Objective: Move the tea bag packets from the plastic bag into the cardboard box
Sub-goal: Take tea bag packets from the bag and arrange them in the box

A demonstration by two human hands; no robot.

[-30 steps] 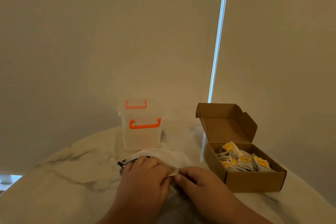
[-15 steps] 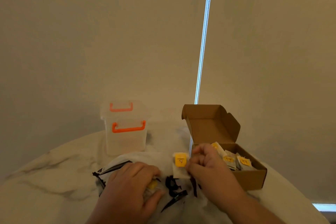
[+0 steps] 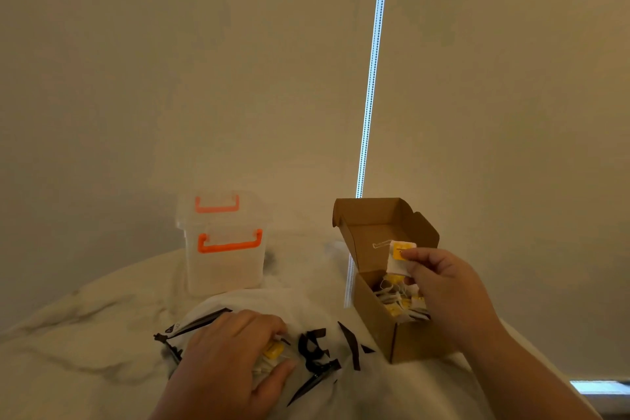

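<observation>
My right hand [image 3: 446, 286] pinches a white tea bag packet [image 3: 399, 257] with a yellow tag and holds it just above the open brown cardboard box [image 3: 378, 324]. Several packets [image 3: 400, 300] with yellow tags lie inside the box. At lower centre a white plastic bag [image 3: 317, 324] with black print lies crumpled on the marble table. My left hand [image 3: 231, 361] lies on the bag, fingers curled round a bunch of packets [image 3: 272, 351] at its mouth; one yellow tag shows.
A clear plastic tub [image 3: 223, 262] with orange handles stands behind the bag, left of the box. The box lid [image 3: 375, 225] stands upright at the back. The round white marble table [image 3: 75, 334] ends near a beige blind.
My right hand has carried one packet from the bag's mouth up and to the right, over the box. My left hand stays on the bag.
</observation>
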